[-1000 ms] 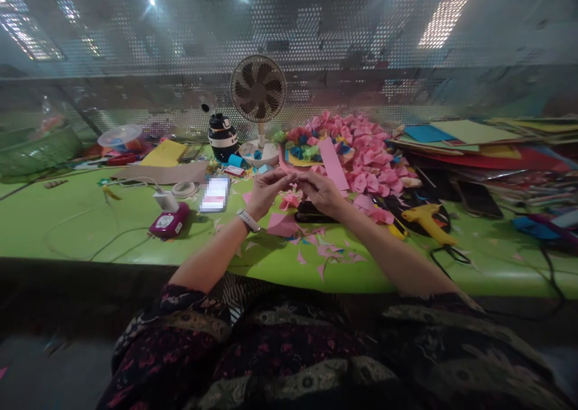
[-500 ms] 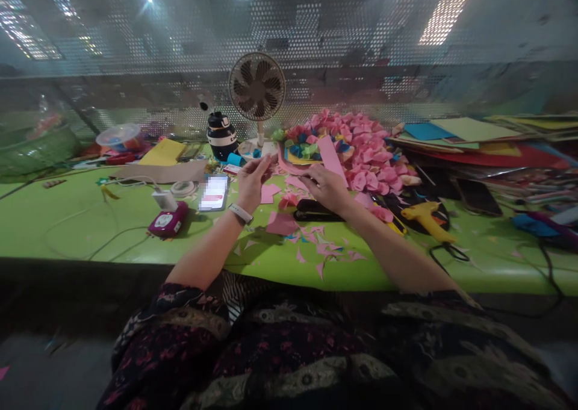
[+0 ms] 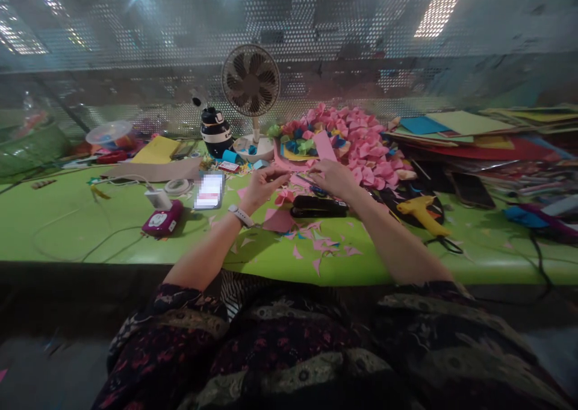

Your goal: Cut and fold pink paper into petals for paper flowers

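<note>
My left hand (image 3: 264, 187), with a pale wristband, has its thumb and fingers pinched together on a small piece of pink paper that is mostly hidden. Opposite it, my right hand (image 3: 334, 178) is closed around scissors (image 3: 307, 182); their thin blades point toward the left fingertips. A blue part of the handle shows below the right fingers. Under the hands lie a black stapler (image 3: 318, 206), a pink paper square (image 3: 277, 220) and pink offcuts (image 3: 323, 244). Just behind is a heap of folded pink paper pieces (image 3: 361, 139), with a pink strip (image 3: 324, 146) near it.
A fan (image 3: 251, 80) and a black bottle (image 3: 215, 133) stand at the back. On the left are a lit phone (image 3: 209, 191) and a purple power adapter (image 3: 162, 218) with cables. To the right lie a yellow glue gun (image 3: 422, 212), a dark phone (image 3: 472, 190) and stacked coloured sheets (image 3: 469, 124).
The pink strip that stretched between my hands no longer shows there. My right hand now has scissors, and my left hand has come lower and slightly right. The view has shifted a little.
</note>
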Demonstrator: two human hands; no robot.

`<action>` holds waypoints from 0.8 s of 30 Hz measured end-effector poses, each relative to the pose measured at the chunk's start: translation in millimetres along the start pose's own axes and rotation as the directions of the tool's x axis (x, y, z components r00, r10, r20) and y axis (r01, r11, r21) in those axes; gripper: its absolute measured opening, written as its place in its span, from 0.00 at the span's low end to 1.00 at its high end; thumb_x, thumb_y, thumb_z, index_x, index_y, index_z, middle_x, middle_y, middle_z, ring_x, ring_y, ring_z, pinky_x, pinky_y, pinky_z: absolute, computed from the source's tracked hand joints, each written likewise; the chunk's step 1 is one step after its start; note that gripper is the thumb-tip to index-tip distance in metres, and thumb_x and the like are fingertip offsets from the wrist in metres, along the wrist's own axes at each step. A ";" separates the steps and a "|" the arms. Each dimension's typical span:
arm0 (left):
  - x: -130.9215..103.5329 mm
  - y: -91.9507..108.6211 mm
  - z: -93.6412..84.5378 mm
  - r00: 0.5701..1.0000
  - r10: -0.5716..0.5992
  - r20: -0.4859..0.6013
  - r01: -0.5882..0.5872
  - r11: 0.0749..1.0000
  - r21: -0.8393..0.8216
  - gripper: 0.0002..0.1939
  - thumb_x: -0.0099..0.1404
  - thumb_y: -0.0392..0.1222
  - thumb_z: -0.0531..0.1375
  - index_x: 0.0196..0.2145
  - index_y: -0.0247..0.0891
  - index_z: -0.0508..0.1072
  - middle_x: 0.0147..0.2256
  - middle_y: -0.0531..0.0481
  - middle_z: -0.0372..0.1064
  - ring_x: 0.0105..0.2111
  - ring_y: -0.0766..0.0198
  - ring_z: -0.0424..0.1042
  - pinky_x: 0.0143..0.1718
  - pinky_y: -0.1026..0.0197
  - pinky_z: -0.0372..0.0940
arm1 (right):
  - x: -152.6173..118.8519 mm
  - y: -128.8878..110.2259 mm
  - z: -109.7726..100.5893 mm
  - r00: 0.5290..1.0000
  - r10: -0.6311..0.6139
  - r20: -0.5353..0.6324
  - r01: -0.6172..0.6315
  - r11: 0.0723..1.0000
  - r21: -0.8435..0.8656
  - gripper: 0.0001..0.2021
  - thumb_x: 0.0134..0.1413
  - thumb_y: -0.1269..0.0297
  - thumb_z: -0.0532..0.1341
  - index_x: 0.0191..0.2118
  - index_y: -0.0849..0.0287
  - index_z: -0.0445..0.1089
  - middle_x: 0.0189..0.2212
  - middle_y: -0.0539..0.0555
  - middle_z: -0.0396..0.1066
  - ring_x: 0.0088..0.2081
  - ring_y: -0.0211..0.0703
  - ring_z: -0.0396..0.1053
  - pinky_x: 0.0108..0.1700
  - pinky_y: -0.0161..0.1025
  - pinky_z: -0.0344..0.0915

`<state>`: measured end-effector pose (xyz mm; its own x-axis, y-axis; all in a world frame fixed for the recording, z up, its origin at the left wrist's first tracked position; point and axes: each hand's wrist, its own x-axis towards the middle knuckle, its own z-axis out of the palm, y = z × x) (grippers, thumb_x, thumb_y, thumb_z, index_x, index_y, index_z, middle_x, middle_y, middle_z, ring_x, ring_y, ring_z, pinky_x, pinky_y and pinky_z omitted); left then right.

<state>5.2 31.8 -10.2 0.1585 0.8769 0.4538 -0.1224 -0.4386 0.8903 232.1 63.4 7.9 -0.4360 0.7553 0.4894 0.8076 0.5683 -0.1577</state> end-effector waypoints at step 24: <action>0.2 -18.7 -5.0 0.916 0.314 0.249 -0.400 0.709 0.580 0.12 0.67 0.47 0.61 0.33 0.37 0.78 0.26 0.49 0.73 0.26 0.66 0.69 0.29 0.64 0.62 | -8.1 -42.1 -5.8 0.960 -0.272 0.058 0.275 0.960 -0.045 0.16 0.64 0.66 0.53 0.47 0.62 0.77 0.43 0.62 0.78 0.43 0.51 0.72 0.43 0.44 0.63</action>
<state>2.6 41.2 -27.0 0.3506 0.6170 0.7045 0.4184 -0.7762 0.4716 204.0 31.4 15.5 -0.6617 0.5895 0.4633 0.6737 0.7387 0.0222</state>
